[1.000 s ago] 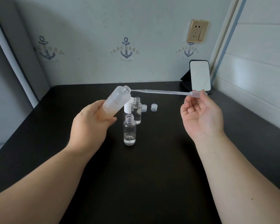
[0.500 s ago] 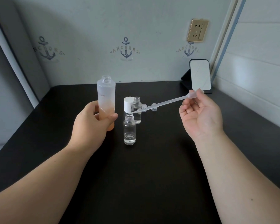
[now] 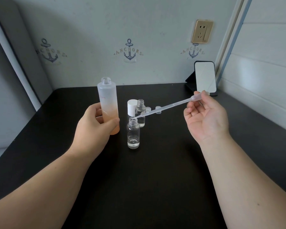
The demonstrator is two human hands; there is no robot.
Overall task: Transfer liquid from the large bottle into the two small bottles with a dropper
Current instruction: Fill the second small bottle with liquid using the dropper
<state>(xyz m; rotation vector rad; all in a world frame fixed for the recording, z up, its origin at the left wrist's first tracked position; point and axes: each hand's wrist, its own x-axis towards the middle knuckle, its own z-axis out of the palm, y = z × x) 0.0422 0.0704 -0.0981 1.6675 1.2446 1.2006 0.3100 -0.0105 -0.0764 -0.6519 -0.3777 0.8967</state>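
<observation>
1. Dropper point(image 3: 165, 108): pinched by the right hand point(image 3: 206, 116), its long axis slanting, tip pointing toward 8 o'clock at the near small bottle point(image 3: 133, 134) mouth.
2. Near small bottle: upright, shallow clear liquid.
3. Large bottle point(image 3: 108, 103): upright, uncapped, gripped by the left hand point(image 3: 94, 129).

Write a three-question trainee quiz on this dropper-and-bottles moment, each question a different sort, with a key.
1. True or false: the large bottle stands upright in the left hand.
2. The dropper tip is at the mouth of: A) the near small bottle; B) the far small bottle; C) the large bottle.
3. Fill in: the right hand pinches the dropper at its ____ end.

Key: 1 true; 2 A; 3 bulb.
</observation>
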